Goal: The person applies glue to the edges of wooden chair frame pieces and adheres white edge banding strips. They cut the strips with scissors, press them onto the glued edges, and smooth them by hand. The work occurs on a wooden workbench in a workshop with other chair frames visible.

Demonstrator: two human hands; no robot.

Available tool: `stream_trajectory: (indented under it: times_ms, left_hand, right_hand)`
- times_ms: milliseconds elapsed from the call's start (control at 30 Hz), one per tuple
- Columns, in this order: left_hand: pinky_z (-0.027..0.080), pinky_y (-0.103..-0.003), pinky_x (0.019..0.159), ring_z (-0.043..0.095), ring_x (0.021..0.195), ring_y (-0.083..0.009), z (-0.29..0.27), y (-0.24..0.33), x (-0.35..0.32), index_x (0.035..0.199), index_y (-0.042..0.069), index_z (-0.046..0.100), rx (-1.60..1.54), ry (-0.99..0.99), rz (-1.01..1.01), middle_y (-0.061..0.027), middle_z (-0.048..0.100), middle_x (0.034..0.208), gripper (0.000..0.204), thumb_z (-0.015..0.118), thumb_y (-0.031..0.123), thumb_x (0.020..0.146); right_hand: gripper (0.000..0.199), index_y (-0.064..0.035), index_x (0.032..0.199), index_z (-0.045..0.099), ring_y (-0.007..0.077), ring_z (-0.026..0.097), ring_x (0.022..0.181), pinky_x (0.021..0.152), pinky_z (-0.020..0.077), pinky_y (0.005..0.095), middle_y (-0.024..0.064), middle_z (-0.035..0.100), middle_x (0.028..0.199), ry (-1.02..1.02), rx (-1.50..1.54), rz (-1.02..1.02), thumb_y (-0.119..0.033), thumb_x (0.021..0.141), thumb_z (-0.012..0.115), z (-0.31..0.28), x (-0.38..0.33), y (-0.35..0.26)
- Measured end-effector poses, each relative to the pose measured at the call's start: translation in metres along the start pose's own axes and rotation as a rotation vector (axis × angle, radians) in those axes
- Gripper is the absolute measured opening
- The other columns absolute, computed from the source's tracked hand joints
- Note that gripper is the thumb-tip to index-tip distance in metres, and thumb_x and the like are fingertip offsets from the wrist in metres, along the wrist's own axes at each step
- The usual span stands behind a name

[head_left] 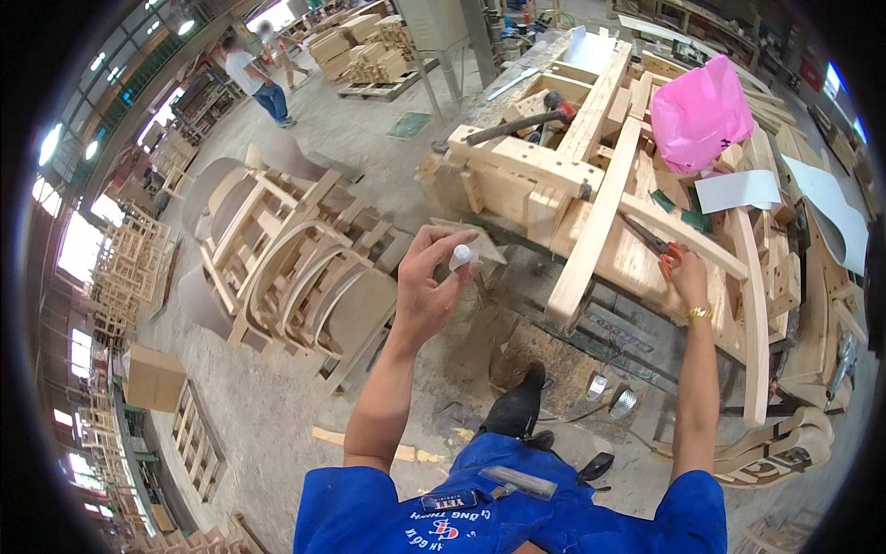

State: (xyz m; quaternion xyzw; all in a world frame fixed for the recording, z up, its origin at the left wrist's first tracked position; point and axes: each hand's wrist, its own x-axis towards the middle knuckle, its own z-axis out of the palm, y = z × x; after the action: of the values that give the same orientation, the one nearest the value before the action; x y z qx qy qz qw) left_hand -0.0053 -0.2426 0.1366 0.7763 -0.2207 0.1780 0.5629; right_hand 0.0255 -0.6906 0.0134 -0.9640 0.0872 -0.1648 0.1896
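My left hand (430, 284) is raised in front of me, its fingers closed round a small white plastic bottle (461, 257) with a rounded tip; most of the bottle is hidden by the fingers. At the right, my right hand (688, 277) grips a pair of scissors (649, 238) by the orange handles. The dark blades point to the far left, over the wooden workbench (595, 242). A pale wooden bar (604, 222) lies slantwise across the bench left of the scissors, and another wooden piece (688, 231) runs just beyond my right hand.
A pink plastic bag (701, 115), a white paper sheet (738, 192) and a red-and-black power tool (557, 106) lie on the bench. Curved wooden parts (305, 277) are stacked on the floor at left. A cardboard box (153, 378) stands farther left. Two people (257, 78) are in the background.
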Motion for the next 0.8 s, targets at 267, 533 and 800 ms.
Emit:
stream_trajectory:
  times_ms: [267, 533, 800]
  left_hand:
    - [0.046, -0.029, 0.082, 0.057, 0.090, -0.0195, 0.060, -0.014, 0.092, 0.107, 0.000, 0.066, 0.031, -0.153, -0.031, -0.0087, 0.057, 0.099, 0.036, 0.068, -0.009, 0.072]
    - [0.049, -0.033, 0.078, 0.061, 0.087, -0.0278, 0.133, 0.023, 0.124, 0.093, 0.003, 0.060, -0.124, -0.596, 0.146, -0.0114, 0.063, 0.092, 0.035, 0.079, -0.001, 0.063]
    - [0.052, -0.029, 0.071, 0.064, 0.083, -0.0199, 0.222, 0.087, 0.118, 0.095, 0.004, 0.062, -0.343, -1.031, 0.074, -0.0103, 0.064, 0.093, 0.030, 0.079, 0.003, 0.071]
  right_hand:
    - [0.022, -0.0005, 0.101, 0.067, 0.0205, 0.067, 0.078, 0.072, 0.0512, 0.0309, 0.0130, 0.069, 0.087, -0.235, 0.555, 0.281, -0.014, 0.084, 0.062, -0.022, -0.082, -0.093]
    - [0.038, -0.0049, 0.117, 0.060, 0.0221, 0.064, 0.072, 0.069, 0.0522, 0.0343, 0.0107, 0.068, 0.092, -0.480, 0.712, 0.263, -0.018, 0.082, 0.068, -0.176, -0.101, -0.136]
    - [0.048, -0.0039, 0.122, 0.054, 0.0267, 0.061, 0.073, 0.070, 0.0506, 0.0362, 0.0125, 0.062, 0.087, -0.527, 0.588, -0.074, -0.024, 0.081, 0.069, -0.201, -0.042, -0.082]
